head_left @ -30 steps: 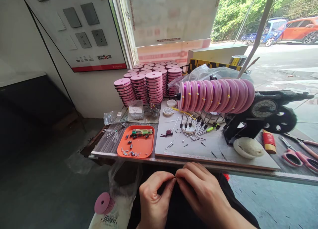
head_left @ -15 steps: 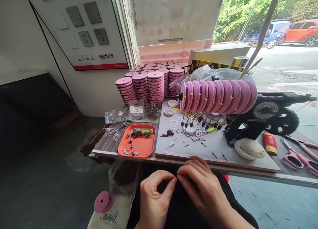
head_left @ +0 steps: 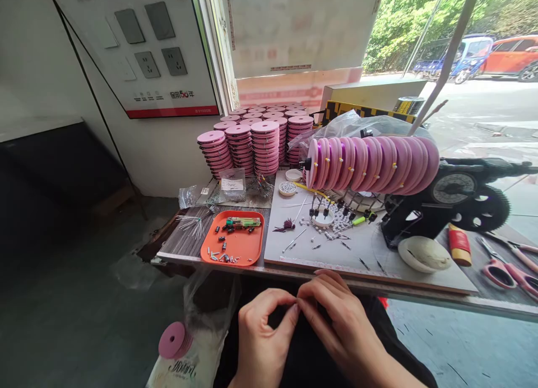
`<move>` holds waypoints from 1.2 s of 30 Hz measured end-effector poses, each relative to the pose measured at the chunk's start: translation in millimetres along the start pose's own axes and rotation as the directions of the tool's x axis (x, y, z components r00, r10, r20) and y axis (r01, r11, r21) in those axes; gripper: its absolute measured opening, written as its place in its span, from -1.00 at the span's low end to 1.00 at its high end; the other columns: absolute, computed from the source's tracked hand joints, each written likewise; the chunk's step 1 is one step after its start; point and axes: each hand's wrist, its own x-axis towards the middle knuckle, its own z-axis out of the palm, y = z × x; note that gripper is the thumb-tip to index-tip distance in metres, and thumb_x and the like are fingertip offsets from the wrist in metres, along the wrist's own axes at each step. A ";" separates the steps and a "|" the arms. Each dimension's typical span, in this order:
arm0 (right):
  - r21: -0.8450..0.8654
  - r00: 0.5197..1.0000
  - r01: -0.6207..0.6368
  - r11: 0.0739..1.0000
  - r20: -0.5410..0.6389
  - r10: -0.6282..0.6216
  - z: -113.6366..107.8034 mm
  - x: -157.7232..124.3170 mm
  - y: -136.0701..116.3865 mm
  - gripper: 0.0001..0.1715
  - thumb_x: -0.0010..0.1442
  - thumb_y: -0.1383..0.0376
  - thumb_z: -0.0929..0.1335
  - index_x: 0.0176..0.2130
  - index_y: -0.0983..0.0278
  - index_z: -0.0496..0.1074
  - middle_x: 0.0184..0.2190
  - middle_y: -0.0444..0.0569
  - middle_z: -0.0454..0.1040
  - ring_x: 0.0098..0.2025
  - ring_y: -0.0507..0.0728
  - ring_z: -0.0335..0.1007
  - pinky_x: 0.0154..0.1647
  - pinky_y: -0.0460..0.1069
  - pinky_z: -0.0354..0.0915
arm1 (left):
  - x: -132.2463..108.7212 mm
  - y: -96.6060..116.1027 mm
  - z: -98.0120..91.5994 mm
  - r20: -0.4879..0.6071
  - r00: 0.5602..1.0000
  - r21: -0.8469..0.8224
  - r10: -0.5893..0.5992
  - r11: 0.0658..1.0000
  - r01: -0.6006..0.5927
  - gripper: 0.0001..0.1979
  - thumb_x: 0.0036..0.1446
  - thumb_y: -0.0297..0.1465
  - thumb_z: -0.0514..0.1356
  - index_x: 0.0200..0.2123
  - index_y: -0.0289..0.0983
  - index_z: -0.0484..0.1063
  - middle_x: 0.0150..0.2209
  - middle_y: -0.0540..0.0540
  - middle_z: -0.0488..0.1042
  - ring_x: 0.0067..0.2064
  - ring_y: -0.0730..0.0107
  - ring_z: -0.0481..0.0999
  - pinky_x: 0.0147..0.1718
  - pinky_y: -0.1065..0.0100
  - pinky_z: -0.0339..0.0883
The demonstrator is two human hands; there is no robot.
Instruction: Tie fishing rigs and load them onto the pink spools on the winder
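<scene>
Over my lap, just below the table's front edge, my left hand (head_left: 268, 332) pinches thumb against forefinger. My right hand (head_left: 336, 312) is pinched as well, its fingertips meeting the left ones. Whatever sits between them is too small to make out. Beyond the hands lies a white board (head_left: 302, 257) with scattered white beads (head_left: 338, 218), small dark metal pieces (head_left: 345, 245) and a bundle of dark red strands (head_left: 289, 225). To the left, an orange tray (head_left: 205, 248) carries small black parts and a green-and-clear object (head_left: 242, 222).
A black winding machine (head_left: 403, 214) bears a row of pink spools (head_left: 370, 164). Stacks of pink spools (head_left: 265, 147) stand behind. At right are pink-handled scissors (head_left: 500, 270), a red-and-yellow roll (head_left: 459, 245) and a white dish (head_left: 424, 254). More pink discs (head_left: 173, 340) lie low at left.
The view has shifted slightly. Both hands stay pinched together at almost the same spot, with the right fingertips a little closer over the left ones.
</scene>
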 end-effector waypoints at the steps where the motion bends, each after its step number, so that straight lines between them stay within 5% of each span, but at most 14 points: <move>1: 0.001 1.000 -0.003 1.000 0.003 0.003 -0.2 0.2 0.0 -0.84 0.15 0.45 0.21 -0.43 0.25 0.24 -0.55 -0.15 0.34 -0.48 0.03 0.22 -0.34 -0.04 0.20 | -0.1 0.1 0.0 0.000 1.000 0.005 0.006 1.000 -0.006 -0.91 0.01 -0.47 0.17 -0.51 -0.28 0.44 -0.51 -0.03 0.51 -0.47 0.39 0.49 -0.47 0.46 0.35; 21: -0.133 0.999 0.039 0.990 0.024 -0.036 -0.6 0.7 0.8 -0.80 0.21 0.45 0.15 -0.42 0.26 0.23 -0.56 -0.13 0.34 -0.51 0.04 0.20 -0.37 -0.03 0.16 | 0.0 -0.6 0.2 0.008 0.998 0.057 0.060 0.997 -0.061 -0.90 0.03 -0.48 0.15 -0.50 -0.27 0.44 -0.50 -0.03 0.50 -0.46 0.40 0.49 -0.46 0.47 0.35; 31: -0.171 0.994 0.091 0.981 0.077 -0.079 4.3 -1.9 3.5 -0.76 0.22 0.47 0.14 -0.44 0.28 0.22 -0.58 -0.15 0.31 -0.53 0.04 0.19 -0.34 0.00 0.14 | -1.3 -4.1 -1.3 0.007 0.975 0.201 0.224 0.955 -0.220 -0.90 0.04 -0.54 0.14 -0.48 -0.28 0.40 -0.50 -0.02 0.49 -0.45 0.42 0.48 -0.46 0.47 0.35; 36: -0.081 0.992 0.029 0.996 0.122 -0.019 -0.5 -0.7 4.9 -0.81 0.23 0.40 0.17 -0.40 0.27 0.27 -0.52 -0.11 0.39 -0.43 0.08 0.28 -0.30 0.00 0.20 | 6.1 -2.6 -10.2 0.126 0.940 0.283 0.318 0.896 -0.342 -0.92 0.07 -0.53 0.12 -0.41 -0.26 0.37 -0.49 -0.01 0.48 -0.45 0.44 0.47 -0.44 0.47 0.33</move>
